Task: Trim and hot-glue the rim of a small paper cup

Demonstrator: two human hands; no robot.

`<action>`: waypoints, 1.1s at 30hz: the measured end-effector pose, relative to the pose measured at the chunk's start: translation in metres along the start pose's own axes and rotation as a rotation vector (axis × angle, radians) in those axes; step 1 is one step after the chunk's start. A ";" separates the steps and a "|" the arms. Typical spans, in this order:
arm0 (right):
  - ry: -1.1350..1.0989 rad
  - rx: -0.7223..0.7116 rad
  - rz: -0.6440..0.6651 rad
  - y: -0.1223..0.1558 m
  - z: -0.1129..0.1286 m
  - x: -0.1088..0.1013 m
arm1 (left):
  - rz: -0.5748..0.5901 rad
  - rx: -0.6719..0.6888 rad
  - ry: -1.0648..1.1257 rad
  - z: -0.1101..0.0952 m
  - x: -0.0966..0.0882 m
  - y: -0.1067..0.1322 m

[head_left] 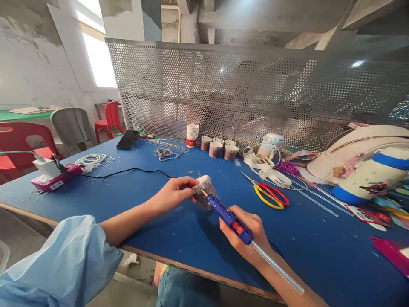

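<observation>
Between the thumb and fingers of my left hand [177, 192] is a small paper cup [209, 187], tilted, its outside covered in a brownish wrap with a pale rim. My right hand [246, 234] grips a blue glue gun [228, 216], with a clear glue stick [277, 266] jutting from its back end. The gun's metal nozzle [204, 193] is at the cup's side near the rim; whether it touches I cannot tell. Right of the cup lie scissors [270, 194] with one red and one yellow handle. The right fingers are partly hidden behind the gun.
Several wrapped cups [216, 149] stand at the back beside a stack of paper cups [192, 134]. A phone [128, 140], a coil of white cord [91, 161] and a purple power strip [57, 178] lie left. A bottle [367, 177] and a bag [345, 155] sit right. Perforated metal panel [179, 85] behind.
</observation>
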State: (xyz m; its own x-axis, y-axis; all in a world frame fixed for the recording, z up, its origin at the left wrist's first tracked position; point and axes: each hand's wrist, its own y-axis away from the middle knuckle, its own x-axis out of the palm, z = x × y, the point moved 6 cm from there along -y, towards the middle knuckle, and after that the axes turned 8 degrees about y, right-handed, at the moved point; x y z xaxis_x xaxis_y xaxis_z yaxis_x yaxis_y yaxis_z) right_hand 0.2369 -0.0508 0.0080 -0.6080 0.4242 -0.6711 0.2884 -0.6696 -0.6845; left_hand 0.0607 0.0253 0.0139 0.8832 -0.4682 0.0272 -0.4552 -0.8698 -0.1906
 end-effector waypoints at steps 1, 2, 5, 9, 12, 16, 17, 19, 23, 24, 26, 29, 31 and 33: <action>0.004 0.003 0.003 0.000 0.000 0.000 | -0.011 0.009 0.001 0.001 -0.001 -0.001; 0.008 0.006 0.003 0.000 0.000 -0.001 | -0.027 0.024 0.001 0.003 -0.002 -0.001; 0.015 0.003 -0.006 0.001 0.000 -0.003 | -0.076 0.082 -0.030 0.006 -0.006 -0.003; 0.024 -0.003 -0.011 0.000 0.000 -0.002 | -0.106 0.136 -0.117 0.006 -0.008 -0.003; 0.021 -0.005 -0.018 0.000 0.000 -0.001 | -0.100 0.155 -0.128 0.005 -0.007 -0.004; 0.015 0.003 -0.006 -0.001 0.001 0.000 | -0.103 0.170 -0.101 0.004 -0.007 -0.004; 0.015 0.004 -0.006 -0.001 0.001 0.000 | -0.108 0.172 -0.098 0.005 -0.007 -0.003; 0.015 0.004 -0.008 -0.001 0.001 -0.001 | -0.118 0.180 -0.110 0.005 -0.007 -0.002; 0.012 0.007 -0.015 0.000 0.001 0.000 | -0.113 0.201 -0.180 0.006 -0.007 0.001; 0.013 0.013 -0.017 0.000 0.000 0.000 | -0.109 0.205 -0.202 0.007 -0.007 0.001; 0.012 0.032 -0.020 0.000 -0.002 0.000 | -0.098 0.211 -0.249 0.008 -0.008 0.001; 0.001 0.070 -0.018 0.000 -0.004 0.000 | -0.089 0.221 -0.306 0.009 -0.007 0.002; -0.001 0.082 -0.014 0.000 -0.004 0.000 | -0.091 0.233 -0.329 0.008 -0.006 0.002; -0.002 0.083 -0.010 -0.001 -0.003 0.000 | -0.093 0.250 -0.352 0.007 -0.005 0.003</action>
State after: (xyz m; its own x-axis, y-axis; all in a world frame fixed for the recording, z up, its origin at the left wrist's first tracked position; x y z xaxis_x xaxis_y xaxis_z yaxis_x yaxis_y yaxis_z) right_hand 0.2391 -0.0485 0.0081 -0.6124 0.4301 -0.6633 0.2201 -0.7132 -0.6655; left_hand 0.0557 0.0255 0.0062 0.9234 -0.2707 -0.2723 -0.3692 -0.8208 -0.4359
